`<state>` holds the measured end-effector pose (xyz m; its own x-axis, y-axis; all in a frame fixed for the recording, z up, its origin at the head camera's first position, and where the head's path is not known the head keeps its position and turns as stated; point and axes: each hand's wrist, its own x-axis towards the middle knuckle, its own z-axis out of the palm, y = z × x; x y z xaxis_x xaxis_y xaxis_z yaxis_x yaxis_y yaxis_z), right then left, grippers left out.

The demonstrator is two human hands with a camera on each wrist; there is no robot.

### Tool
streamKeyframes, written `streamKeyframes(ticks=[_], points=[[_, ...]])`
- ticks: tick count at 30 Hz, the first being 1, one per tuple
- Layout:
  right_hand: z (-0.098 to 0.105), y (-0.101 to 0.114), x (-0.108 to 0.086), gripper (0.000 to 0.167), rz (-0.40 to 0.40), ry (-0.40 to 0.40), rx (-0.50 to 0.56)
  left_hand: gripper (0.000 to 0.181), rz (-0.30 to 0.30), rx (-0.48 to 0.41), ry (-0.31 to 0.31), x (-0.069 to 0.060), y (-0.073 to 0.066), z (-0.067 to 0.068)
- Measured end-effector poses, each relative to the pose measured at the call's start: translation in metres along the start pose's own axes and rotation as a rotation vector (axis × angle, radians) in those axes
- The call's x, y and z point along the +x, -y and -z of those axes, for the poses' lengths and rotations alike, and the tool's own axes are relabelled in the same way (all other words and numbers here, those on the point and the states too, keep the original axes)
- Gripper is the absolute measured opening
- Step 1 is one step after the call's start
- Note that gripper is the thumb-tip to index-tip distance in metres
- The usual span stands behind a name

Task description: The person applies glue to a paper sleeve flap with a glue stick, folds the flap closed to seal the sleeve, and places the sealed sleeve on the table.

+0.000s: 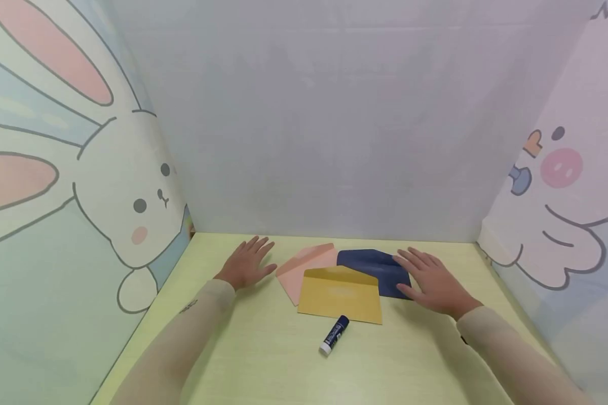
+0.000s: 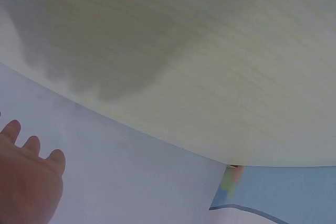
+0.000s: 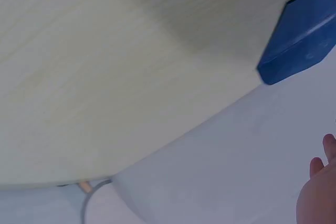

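Note:
Three envelopes lie overlapping on the table: a yellow one [image 1: 340, 295] in front, a pink one [image 1: 304, 269] behind it to the left, and a dark blue one [image 1: 385, 273] behind to the right. A glue stick [image 1: 334, 336] with a dark barrel and a white end lies just in front of the yellow envelope. My left hand [image 1: 246, 264], fingers spread, is left of the pink envelope and holds nothing. Fingers extended, my right hand [image 1: 432, 281] is over the right edge of the blue envelope; whether it touches is unclear. The blue envelope [image 3: 302, 38] also shows in the right wrist view.
The pale wooden table [image 1: 263, 360] ends at a plain white back wall [image 1: 329, 129]. A side panel with a cartoon rabbit [image 1: 126, 191] stands on the left, another with a white cartoon figure [image 1: 577, 225] on the right.

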<state>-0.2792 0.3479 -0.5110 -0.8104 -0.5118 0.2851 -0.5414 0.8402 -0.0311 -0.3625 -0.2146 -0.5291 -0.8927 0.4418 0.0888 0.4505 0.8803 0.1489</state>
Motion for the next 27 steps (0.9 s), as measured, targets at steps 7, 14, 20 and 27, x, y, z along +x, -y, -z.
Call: streamKeyframes(ticks=[7, 14, 20, 27], points=[[0.003, 0.068, 0.019, 0.071, 0.238, -0.023, -0.030, 0.081, 0.011, -0.001, 0.011, -0.001, -0.002, -0.001], [-0.002, 0.127, 0.023, 0.076, 0.495, -0.015, -0.019, 0.081, 0.019, 0.005, 0.015, -0.002, -0.003, 0.001], [-0.018, 0.157, 0.024, 0.066, 0.647, -0.008, -0.024, 0.080, 0.009, 0.003, 0.003, -0.004, -0.005, 0.002], [-0.034, 0.173, 0.026, 0.046, 0.718, -0.035, -0.043, 0.077, -0.024, -0.019, -0.007, -0.006, -0.005, -0.001]])
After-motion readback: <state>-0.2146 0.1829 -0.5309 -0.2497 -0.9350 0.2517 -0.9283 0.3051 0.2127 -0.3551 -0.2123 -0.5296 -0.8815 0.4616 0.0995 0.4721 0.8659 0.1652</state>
